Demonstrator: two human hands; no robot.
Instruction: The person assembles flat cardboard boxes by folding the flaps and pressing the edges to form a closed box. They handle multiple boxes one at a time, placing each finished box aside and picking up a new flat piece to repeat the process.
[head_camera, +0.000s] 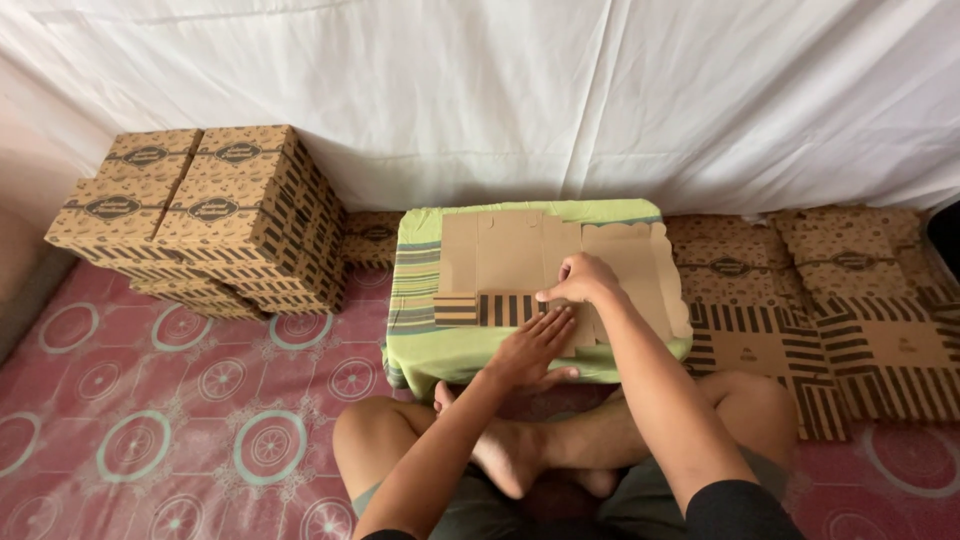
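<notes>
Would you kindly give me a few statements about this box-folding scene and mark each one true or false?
1. Both hands rest on the flat cardboard blank. True: the left hand presses its near edge and the right hand lies on its middle.
2. The blank lies on a low table under a green cloth. True.
3. The folded boxes are stacked to the right of the person. False: they stand to the left; on the right lie unfolded blanks.
4. The floor covering is plain blue. False: it is pink-red with round patterns.
5. The right hand holds a pair of scissors. False: it holds no tool.
</notes>
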